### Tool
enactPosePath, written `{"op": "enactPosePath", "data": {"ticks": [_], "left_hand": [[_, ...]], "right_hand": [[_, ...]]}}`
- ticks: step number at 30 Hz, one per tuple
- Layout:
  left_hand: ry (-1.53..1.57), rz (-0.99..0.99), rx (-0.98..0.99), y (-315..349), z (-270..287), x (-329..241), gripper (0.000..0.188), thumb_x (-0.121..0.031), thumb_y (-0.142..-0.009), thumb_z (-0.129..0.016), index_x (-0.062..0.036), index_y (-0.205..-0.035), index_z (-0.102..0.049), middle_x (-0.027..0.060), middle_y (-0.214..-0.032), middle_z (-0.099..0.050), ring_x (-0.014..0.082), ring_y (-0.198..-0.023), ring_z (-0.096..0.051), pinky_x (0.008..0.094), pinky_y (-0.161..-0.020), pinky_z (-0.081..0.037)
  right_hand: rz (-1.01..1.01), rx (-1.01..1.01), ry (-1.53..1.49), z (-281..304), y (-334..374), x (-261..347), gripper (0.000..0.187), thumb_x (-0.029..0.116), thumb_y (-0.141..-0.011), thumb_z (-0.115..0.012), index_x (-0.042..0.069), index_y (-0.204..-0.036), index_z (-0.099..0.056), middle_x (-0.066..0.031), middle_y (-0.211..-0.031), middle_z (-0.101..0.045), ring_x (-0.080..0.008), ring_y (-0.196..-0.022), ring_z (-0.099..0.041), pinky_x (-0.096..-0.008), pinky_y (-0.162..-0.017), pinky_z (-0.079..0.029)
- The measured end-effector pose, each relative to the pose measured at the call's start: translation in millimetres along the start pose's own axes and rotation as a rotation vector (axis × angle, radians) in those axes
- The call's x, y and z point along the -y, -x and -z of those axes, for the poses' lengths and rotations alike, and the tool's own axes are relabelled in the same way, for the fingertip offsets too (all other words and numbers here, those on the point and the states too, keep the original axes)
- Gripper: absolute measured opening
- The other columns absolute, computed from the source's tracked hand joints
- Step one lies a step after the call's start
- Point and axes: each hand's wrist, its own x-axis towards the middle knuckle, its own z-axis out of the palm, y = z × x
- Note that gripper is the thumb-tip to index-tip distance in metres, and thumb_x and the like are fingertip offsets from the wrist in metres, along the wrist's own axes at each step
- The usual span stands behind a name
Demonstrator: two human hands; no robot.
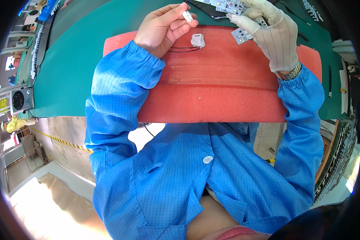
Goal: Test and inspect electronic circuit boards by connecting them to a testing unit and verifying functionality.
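My bare left hand [164, 27] pinches a small white plastic connector [187, 16] between thumb and fingers, above the far edge of a red foam pad [212, 102]. To its right, in a pale striped glove, my right hand [275, 36] is closed on small circuit boards [241, 36] with white square parts on them. Part of the boards lies behind the gloved fingers, and some reach the top edge of the view. Between my hands a white connector block [197, 40] rests on the pad, with thin black wires [183, 49] running left from it toward my left wrist.
Under the pad lies a green mat [64, 84]. A grey box with a round black fan [19, 100] stands at the far left. More board strips [313, 11] lie at the top right, and a thin dark tool [330, 81] lies along the mat's right side.
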Motion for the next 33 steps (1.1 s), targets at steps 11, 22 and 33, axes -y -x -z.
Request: {"op": "enactPosePath", "data": {"ticks": [11,22,33], "left_hand": [[0.026,0.017,-0.011,16.7,12.1,-0.3,0.023,-0.018,-0.094,-0.053,-0.0015,-0.110,-0.057,0.0056,-0.090,-0.064,0.0121,-0.075,-0.060,0.0225,-0.065,-0.049],[0.005,-0.008,0.039,22.3,-7.0,-8.9,0.016,-0.014,-0.094,-0.052,-0.0019,-0.103,-0.059,0.0038,-0.083,-0.063,0.0093,-0.070,-0.058,0.0197,-0.062,-0.048],[-0.450,-0.250,0.312,45.0,-69.9,-8.6,0.045,0.004,-0.072,-0.074,0.0019,-0.114,-0.059,0.0000,-0.088,-0.058,0.0066,-0.073,-0.051,0.0199,-0.066,-0.041]], "right_hand": [[-0.348,-0.429,-0.224,88.6,17.6,8.7,0.029,0.006,-0.073,-0.072,-0.002,-0.099,-0.065,-0.0090,-0.065,-0.064,-0.0094,-0.055,-0.059,-0.0222,-0.054,-0.046],[-0.949,-0.237,0.212,215.6,109.3,-118.6,0.042,0.037,-0.082,-0.065,0.006,-0.111,-0.062,-0.0008,-0.076,-0.063,-0.0039,-0.058,-0.052,-0.0184,-0.047,-0.032],[-0.238,0.308,-0.738,68.3,14.9,12.0,0.026,0.012,-0.080,-0.058,-0.001,-0.101,-0.065,-0.0110,-0.096,-0.066,-0.0161,-0.084,-0.065,-0.0267,-0.069,-0.053]]}}
